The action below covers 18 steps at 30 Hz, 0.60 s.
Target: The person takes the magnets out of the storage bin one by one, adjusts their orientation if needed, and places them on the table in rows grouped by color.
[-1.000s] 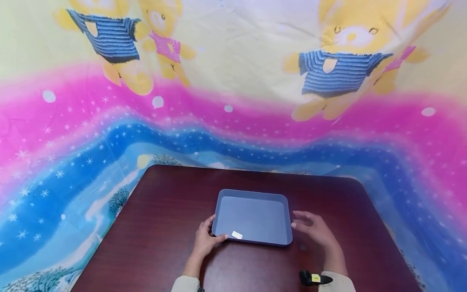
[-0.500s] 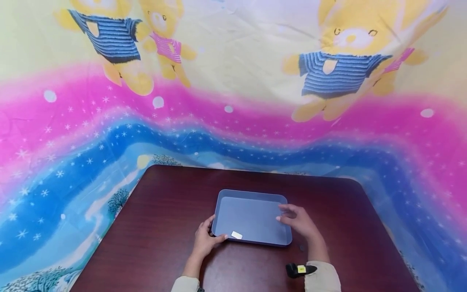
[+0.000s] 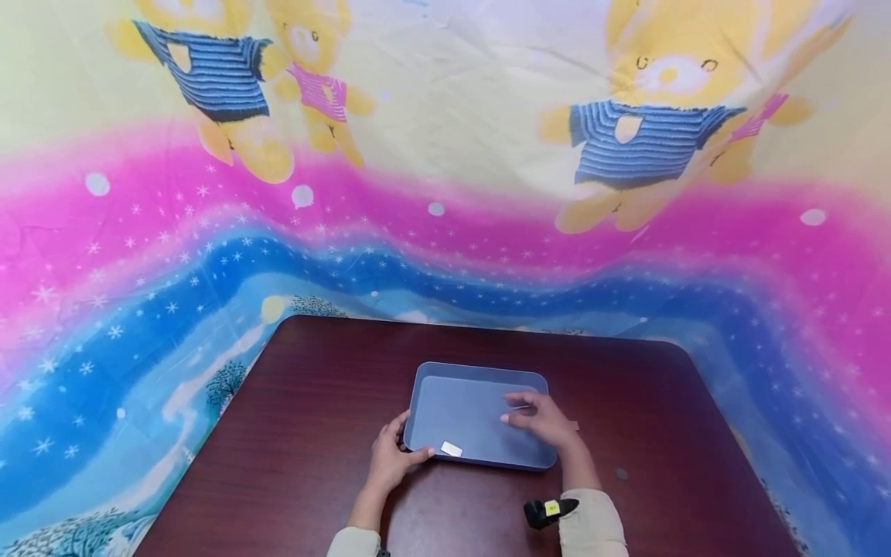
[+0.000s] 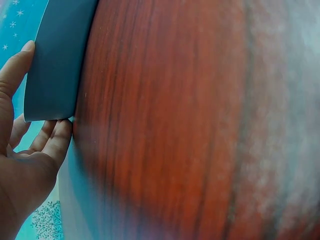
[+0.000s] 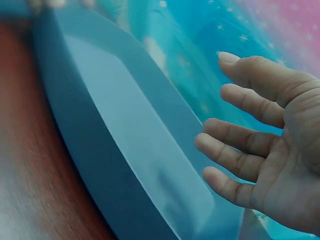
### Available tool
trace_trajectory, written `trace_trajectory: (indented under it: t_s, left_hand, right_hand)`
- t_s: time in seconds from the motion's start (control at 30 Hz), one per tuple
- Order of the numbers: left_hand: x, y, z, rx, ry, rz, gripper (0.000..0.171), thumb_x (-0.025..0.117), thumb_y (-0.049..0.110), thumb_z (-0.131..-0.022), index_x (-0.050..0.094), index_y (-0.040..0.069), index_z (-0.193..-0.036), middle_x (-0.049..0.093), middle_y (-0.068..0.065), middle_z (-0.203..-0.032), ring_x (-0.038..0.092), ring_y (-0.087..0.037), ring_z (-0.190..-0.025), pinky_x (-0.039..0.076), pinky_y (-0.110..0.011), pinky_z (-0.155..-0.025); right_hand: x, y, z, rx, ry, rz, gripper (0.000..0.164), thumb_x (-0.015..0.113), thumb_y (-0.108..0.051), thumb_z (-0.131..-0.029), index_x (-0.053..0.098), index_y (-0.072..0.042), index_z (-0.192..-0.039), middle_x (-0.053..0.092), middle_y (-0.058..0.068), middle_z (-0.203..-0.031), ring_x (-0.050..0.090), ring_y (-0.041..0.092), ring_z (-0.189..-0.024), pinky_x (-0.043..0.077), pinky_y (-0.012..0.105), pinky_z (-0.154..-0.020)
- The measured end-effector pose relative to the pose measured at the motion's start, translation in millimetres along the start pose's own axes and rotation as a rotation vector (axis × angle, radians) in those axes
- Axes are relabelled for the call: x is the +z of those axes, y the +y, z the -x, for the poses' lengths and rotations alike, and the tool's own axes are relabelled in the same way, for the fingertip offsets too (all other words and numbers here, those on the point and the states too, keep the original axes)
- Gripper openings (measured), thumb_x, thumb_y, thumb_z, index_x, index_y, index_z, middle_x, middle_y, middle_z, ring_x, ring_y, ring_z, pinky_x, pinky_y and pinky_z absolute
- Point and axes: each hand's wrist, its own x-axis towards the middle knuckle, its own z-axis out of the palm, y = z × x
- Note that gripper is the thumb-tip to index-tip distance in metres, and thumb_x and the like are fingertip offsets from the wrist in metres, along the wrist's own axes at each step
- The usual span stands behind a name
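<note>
A shallow blue-grey rectangular tray (image 3: 473, 410) lies on the dark red-brown table. My left hand (image 3: 393, 456) holds its near left corner, thumb on the near rim and fingers around the left side. In the left wrist view, the thumb touches the top of the tray wall (image 4: 57, 65) and the fingertips meet its lower corner. My right hand (image 3: 543, 418) is over the right part of the tray, fingers loosely spread and holding nothing. A small white rectangle (image 3: 451, 449) sits by the tray's near edge, close to my left thumb.
A small dark round spot or disc (image 3: 622, 473) shows on the table (image 3: 668, 433) right of my right forearm. Just beyond the tray's right edge is a small pinkish piece (image 3: 575, 425), partly hidden. A patterned cloth (image 3: 418, 255) surrounds the table's back and sides.
My right hand has moved left, from beside the tray's right edge to over the tray. The pinkish piece and the disc right of my forearm have come into view. My left hand and the tray stay put.
</note>
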Motion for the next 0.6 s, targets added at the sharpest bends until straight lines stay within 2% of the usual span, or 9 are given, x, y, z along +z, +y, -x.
trace_trajectory:
  t_s: [0.27,0.47,0.6]
  left_hand:
    - [-0.7,-0.2,1.2,-0.005,0.005,-0.009,0.084,0.089,0.021,-0.060,0.049,0.004,-0.133,0.052,-0.017,-0.107,0.057,-0.028,-0.091,0.050,-0.033,-0.074]
    - [0.2,-0.1,1.5,0.003,-0.002,0.005,0.084,0.088,0.023,-0.061,0.049,0.005,-0.133,0.052,-0.018,-0.109,0.056,-0.029,-0.092,0.050,-0.035,-0.075]
    - [0.3,-0.2,1.0,0.001,-0.004,0.009,0.084,0.088,0.024,-0.061,0.049,0.005,-0.133,0.052,-0.018,-0.109,0.056,-0.029,-0.093,0.049,-0.035,-0.075]
  right_hand:
    - [22.5,2.0,-13.9,-0.056,-0.115,0.020,0.048,0.073,-0.023,-0.081,0.060,0.001,-0.120,0.057,0.024,-0.117,0.060,0.030,-0.096,0.050,0.040,-0.070]
    - [39.1,4.9,-18.5,-0.134,-0.163,0.066,0.046,0.073,-0.020,-0.081,0.060,0.004,-0.117,0.060,0.023,-0.111,0.060,0.032,-0.095,0.050,0.041,-0.074]
    - [49.0,0.4,-20.5,-0.148,-0.193,0.062,0.045,0.073,-0.020,-0.080,0.061,0.004,-0.116,0.061,0.021,-0.108,0.060,0.031,-0.095,0.049,0.040,-0.076]
